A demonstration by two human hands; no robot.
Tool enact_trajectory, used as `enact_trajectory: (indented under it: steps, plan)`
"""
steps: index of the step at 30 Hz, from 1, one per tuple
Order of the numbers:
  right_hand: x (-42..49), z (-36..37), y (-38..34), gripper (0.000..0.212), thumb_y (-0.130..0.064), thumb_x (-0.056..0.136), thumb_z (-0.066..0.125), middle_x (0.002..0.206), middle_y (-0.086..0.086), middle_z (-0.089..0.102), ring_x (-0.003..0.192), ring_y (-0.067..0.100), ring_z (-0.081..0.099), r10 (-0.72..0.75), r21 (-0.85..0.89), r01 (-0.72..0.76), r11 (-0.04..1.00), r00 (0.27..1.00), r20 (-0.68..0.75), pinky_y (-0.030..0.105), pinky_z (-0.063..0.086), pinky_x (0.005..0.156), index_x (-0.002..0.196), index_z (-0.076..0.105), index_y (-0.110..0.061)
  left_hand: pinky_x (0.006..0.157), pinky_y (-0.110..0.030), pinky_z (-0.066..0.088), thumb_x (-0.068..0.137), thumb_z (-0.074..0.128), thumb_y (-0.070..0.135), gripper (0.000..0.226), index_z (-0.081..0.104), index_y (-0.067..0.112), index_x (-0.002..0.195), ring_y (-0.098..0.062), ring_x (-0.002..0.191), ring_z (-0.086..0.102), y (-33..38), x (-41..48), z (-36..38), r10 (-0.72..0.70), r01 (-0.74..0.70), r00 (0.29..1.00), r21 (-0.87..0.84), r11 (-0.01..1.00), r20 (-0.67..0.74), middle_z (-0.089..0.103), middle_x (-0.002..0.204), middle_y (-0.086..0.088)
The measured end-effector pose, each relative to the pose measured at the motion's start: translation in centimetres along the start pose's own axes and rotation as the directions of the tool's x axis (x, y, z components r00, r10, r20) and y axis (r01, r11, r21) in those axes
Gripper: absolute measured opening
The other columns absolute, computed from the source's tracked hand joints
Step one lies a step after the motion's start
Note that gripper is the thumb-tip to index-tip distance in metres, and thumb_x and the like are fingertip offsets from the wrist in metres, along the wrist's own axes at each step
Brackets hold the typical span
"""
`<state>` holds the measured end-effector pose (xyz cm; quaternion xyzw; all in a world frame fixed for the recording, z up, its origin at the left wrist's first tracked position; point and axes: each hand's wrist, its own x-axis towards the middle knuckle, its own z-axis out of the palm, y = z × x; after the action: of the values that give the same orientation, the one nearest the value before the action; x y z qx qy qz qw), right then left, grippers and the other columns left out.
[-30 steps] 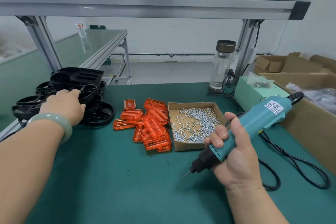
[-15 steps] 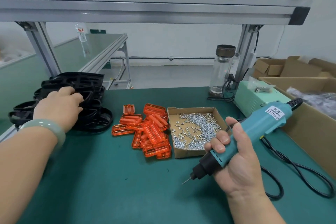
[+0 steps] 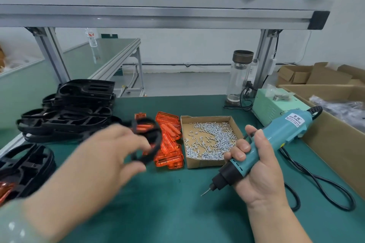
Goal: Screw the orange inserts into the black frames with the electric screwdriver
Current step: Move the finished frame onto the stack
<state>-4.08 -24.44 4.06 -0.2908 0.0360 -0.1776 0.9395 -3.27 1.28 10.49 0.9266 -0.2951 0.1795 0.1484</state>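
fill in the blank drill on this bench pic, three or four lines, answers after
The right hand grips the ____.
The left hand holds a black ____.
The cardboard tray holds loose ____.
The orange inserts lie on the tray's ____ side.
Missing: screwdriver, frame, screws, left.
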Motion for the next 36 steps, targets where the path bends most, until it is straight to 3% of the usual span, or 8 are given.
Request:
enact_trajectory:
  steps: [6, 8, 10, 12, 20, 25, 30, 36]
  plan:
    - [0.2, -0.4, -0.7, 0.017, -0.035, 0.079, 0.06, 0.058, -0.007, 0.042, 0.042, 0.006, 0.041, 0.009, 0.012, -0.009, 1.0, 1.0, -0.022, 0.022, 0.047, 0.051, 0.09, 0.061, -0.022, 0.058, -0.013, 0.051, 0.043, 0.066, 0.051, 0.03, 0.07, 0.039, 0.07, -0.002, 0.066, 0.063, 4.8, -2.5, 4.1, 0.109, -0.081, 0.962, -0.121, 0.989, 0.252, 0.063, 0.079, 0.017]
    - [0.2, -0.6, -1.0, 0.017, -0.035, 0.08, 0.06, 0.058, -0.007, 0.042, 0.042, 0.006, 0.04, 0.005, 0.012, -0.004, 1.0, 1.0, -0.028, 0.022, 0.047, 0.051, 0.09, 0.061, -0.022, 0.077, -0.012, 0.048, 0.06, 0.067, 0.054, 0.033, 0.069, 0.041, 0.089, -0.002, 0.086, 0.061, 5.8, -2.1, 4.9, 0.064, -0.034, 0.947, -0.098, 0.995, 0.316, 0.06, 0.098, 0.017]
    - [0.3, -0.7, -1.2, 0.016, -0.035, 0.08, 0.06, 0.058, -0.007, 0.041, 0.042, 0.005, 0.04, 0.005, 0.012, -0.005, 1.0, 1.0, -0.026, 0.021, 0.047, 0.051, 0.09, 0.061, -0.022, 0.099, -0.016, 0.029, 0.082, 0.059, 0.048, 0.04, 0.053, 0.041, 0.122, -0.005, 0.115, 0.042, 5.9, -2.5, 6.8, 0.029, -0.001, 0.965, -0.108, 0.994, 0.261, 0.043, 0.125, 0.017]
    - [0.2, -0.7, -1.4, 0.016, -0.034, 0.08, 0.059, 0.058, -0.007, 0.041, 0.042, 0.005, 0.04, 0.011, 0.007, -0.011, 1.0, 1.0, -0.023, 0.021, 0.047, 0.051, 0.09, 0.06, -0.022, 0.102, -0.018, 0.022, 0.087, 0.055, 0.046, 0.047, 0.042, 0.039, 0.131, -0.008, 0.122, 0.034, 6.4, -2.4, 7.9, -0.012, 0.037, 0.958, -0.081, 0.996, 0.287, 0.037, 0.132, 0.016]
    - [0.0, -0.6, -1.4, 0.017, -0.034, 0.08, 0.06, 0.057, -0.007, 0.042, 0.042, 0.005, 0.04, 0.022, -0.007, -0.022, 1.0, 1.0, -0.017, 0.021, 0.048, 0.049, 0.091, 0.06, -0.022, 0.099, -0.02, 0.026, 0.084, 0.056, 0.054, 0.055, 0.038, 0.037, 0.133, -0.008, 0.123, 0.036, 7.4, -1.7, 9.4, -0.054, 0.078, 0.949, -0.065, 0.995, 0.31, 0.04, 0.131, 0.015]
    - [0.0, -0.6, -1.4, 0.017, -0.035, 0.08, 0.059, 0.057, -0.008, 0.041, 0.042, 0.005, 0.04, 0.025, 0.0, -0.025, 1.0, 1.0, -0.01, 0.021, 0.047, 0.05, 0.091, 0.06, -0.022, 0.085, -0.011, 0.03, 0.067, 0.043, 0.08, 0.064, 0.052, 0.041, 0.118, 0.003, 0.105, 0.046, 6.8, -2.4, 8.0, 0.0, 0.011, 0.986, -0.063, 0.998, 0.167, 0.052, 0.117, 0.028]
    - [0.1, -0.6, -1.3, 0.017, -0.036, 0.08, 0.059, 0.057, -0.008, 0.042, 0.041, 0.004, 0.041, 0.034, 0.002, -0.034, 0.999, 0.999, 0.0, 0.021, 0.048, 0.05, 0.091, 0.06, -0.022, 0.078, -0.021, 0.045, 0.084, 0.062, 0.042, 0.019, 0.069, 0.032, 0.098, -0.001, 0.077, 0.056, 1.7, 1.7, 7.0, -0.264, 0.249, 0.964, -0.242, 0.938, -0.03, 0.066, 0.088, 0.019]
    - [0.0, -0.5, -1.0, 0.017, -0.035, 0.08, 0.059, 0.056, -0.008, 0.041, 0.041, 0.005, 0.04, 0.045, -0.004, -0.045, 0.999, 0.999, 0.003, 0.022, 0.048, 0.049, 0.09, 0.061, -0.022, 0.09, -0.022, 0.04, 0.09, 0.06, 0.022, 0.028, 0.066, 0.019, 0.117, -0.013, 0.095, 0.061, -4.0, 8.1, 8.3, -0.457, 0.466, 0.885, -0.158, 0.87, 0.091, 0.069, 0.11, 0.002]
